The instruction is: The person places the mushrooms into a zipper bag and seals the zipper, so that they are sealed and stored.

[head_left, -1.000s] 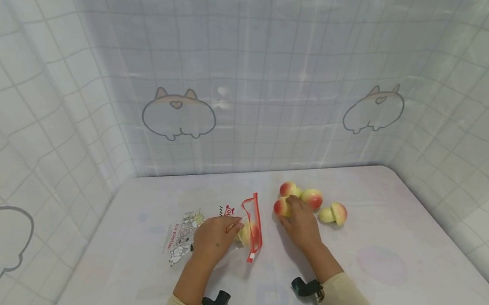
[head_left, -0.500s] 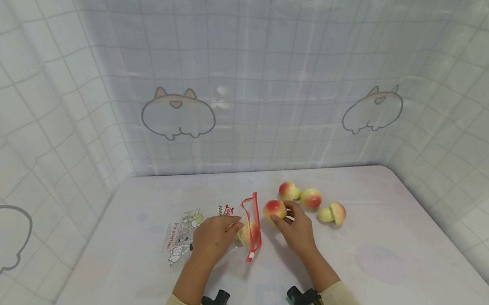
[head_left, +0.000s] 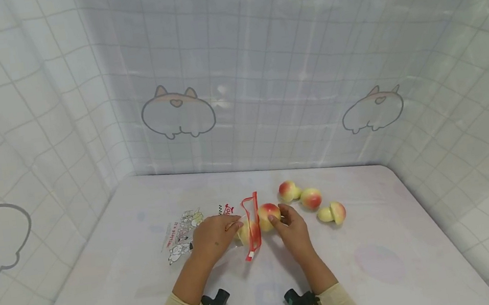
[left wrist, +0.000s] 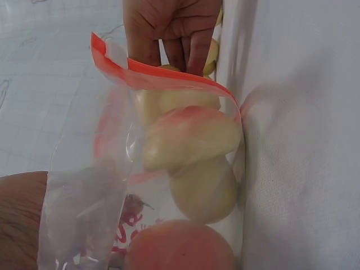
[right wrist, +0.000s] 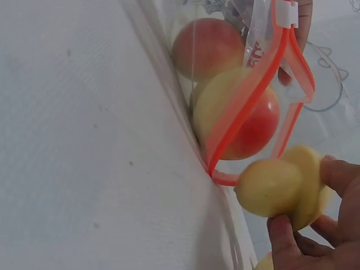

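Note:
A clear zip bag (head_left: 181, 237) with an orange-red zip edge lies on the table, its mouth facing right. My left hand (head_left: 211, 236) pinches the upper side of the bag near its gaping mouth. Inside, a yellow toy mushroom with a red-blushed cap (left wrist: 191, 140) sits just behind the zip, and another red cap (left wrist: 180, 247) shows deeper in. My right hand (head_left: 295, 231) grips a similar mushroom (right wrist: 270, 188) by its cap between thumb and fingers. Its stem points at the bag opening, right by the zip edge (right wrist: 247, 101).
Three more toy mushrooms lie right of my right hand: one at the back (head_left: 288, 191), one beside it (head_left: 311, 199), one on its side farther right (head_left: 333, 213). The white table (head_left: 380, 268) is bounded by curtain walls with cartoon prints.
My right hand has picked up a mushroom from the group and carried it left to the bag's mouth, turning its stem toward the opening. The left hand keeps its place on the bag.

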Demonstrator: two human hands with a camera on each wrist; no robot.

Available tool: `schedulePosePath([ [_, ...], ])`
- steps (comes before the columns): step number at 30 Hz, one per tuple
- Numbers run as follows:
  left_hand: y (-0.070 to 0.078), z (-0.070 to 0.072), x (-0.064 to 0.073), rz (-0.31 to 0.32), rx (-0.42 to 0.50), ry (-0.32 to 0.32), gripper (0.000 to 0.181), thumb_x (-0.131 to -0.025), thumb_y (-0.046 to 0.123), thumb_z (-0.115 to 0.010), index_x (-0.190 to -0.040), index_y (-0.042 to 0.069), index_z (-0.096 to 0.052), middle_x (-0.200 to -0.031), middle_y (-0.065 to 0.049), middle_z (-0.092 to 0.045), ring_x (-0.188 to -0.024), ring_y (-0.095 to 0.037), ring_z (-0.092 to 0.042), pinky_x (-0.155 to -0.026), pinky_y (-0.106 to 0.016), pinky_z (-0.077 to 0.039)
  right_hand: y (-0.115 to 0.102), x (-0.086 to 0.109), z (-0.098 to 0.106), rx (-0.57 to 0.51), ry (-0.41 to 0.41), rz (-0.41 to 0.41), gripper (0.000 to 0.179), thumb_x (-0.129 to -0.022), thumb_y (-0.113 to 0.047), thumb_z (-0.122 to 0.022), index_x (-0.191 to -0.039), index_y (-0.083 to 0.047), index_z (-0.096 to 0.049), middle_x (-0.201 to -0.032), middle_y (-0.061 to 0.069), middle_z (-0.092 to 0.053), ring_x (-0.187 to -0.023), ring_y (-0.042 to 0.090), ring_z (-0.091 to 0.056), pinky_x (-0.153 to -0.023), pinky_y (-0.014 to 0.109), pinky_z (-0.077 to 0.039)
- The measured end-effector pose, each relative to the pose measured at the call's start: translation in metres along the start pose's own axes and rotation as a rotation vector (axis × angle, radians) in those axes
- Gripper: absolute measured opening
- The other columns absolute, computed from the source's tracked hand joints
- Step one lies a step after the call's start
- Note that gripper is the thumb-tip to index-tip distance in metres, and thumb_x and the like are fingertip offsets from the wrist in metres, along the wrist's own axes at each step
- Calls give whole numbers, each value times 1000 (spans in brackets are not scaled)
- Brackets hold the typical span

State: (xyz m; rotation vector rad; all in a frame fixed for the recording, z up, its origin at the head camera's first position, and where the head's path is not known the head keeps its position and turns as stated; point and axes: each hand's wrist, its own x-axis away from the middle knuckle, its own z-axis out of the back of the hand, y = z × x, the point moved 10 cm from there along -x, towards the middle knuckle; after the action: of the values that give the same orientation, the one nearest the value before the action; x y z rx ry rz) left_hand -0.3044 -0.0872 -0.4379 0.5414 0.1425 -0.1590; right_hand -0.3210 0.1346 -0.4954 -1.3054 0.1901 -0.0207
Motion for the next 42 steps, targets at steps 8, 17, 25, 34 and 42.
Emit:
schedulePosePath([
  [8, 1, 1, 0, -21, -12, 16, 27, -89, 39, -74, -114, 30, -77, -113, 6, -74, -107, -21, -70, -68, -36, -54, 2, 3, -6, 8, -58, -42, 55, -89, -40, -75, -131, -8, -61, -124, 12, -67, -107, 27, -65, -90, 38, -54],
  [17, 6, 3, 1, -47, -24, 27, 27, -90, 40, -73, -114, 29, -77, -113, 4, -74, -109, -23, -69, -79, -44, -57, 3, 6, -15, 22, -88, -61, 54, -87, -43, -76, -127, -9, -63, -125, 10, -67, -106, 24, -66, -87, 34, -56],
  [25, 8, 5, 2, -55, -29, 36, 27, -90, 40, -72, -114, 28, -77, -113, 3, -75, -110, -23, -69, -81, -46, -57, 1, 11, -28, 7, -127, -63, 55, -87, -43, -76, -126, -6, -63, -123, 11, -68, -102, 22, -68, -82, 31, -57],
  [34, 8, 4, 1, -41, -32, 33, 26, -91, 37, -72, -114, 27, -77, -114, 0, -74, -108, -25, -69, -79, -45, -57, -1, 15, -39, -51, -173, -61, 52, -88, -38, -76, -124, -3, -64, -121, 14, -69, -101, 24, -69, -80, 31, -58],
  [42, 8, 3, 0, -56, -45, 52, 25, -90, 38, -73, -112, 28, -78, -112, 0, -75, -106, -24, -70, -77, -45, -58, -16, 21, -43, -45, -229, -33, 45, -93, -28, -72, -126, 2, -64, -121, 17, -69, -103, 27, -70, -83, 35, -58],
])
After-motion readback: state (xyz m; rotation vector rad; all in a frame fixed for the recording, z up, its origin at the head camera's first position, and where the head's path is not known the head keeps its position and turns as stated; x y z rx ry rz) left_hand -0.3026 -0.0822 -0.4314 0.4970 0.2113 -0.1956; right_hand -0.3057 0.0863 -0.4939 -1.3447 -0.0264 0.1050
